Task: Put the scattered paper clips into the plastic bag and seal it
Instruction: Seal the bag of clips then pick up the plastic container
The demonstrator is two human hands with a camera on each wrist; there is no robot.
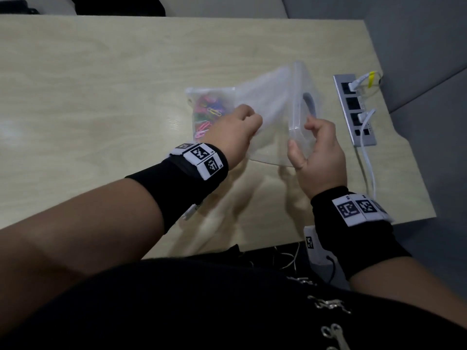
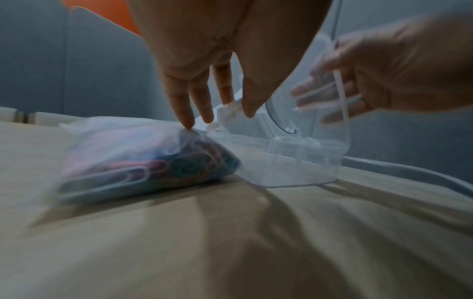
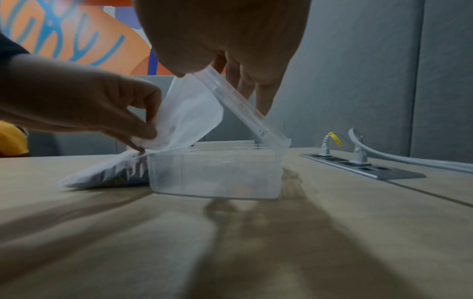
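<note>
A clear plastic bag point(image 1: 262, 97) lies on the wooden table point(image 1: 101, 97) with a heap of coloured paper clips point(image 1: 207, 109) bunched at its left end. My left hand point(image 1: 249, 122) pinches the bag's loose film next to a clear plastic box point(image 1: 302, 114); the right wrist view shows that film point(image 3: 189, 113) lifted over the box base point(image 3: 215, 174). My right hand point(image 1: 299, 137) grips the box's hinged lid point(image 3: 240, 109), thumb on one side and fingers on the other, and the lid stands tilted. I see no loose clips on the table.
A silver power strip point(image 1: 353, 109) with white plugs and cables point(image 1: 367, 162) is set into the table just right of the box. The table's right edge point(image 1: 394, 102) and near edge are close by. Bare wood stretches to the left.
</note>
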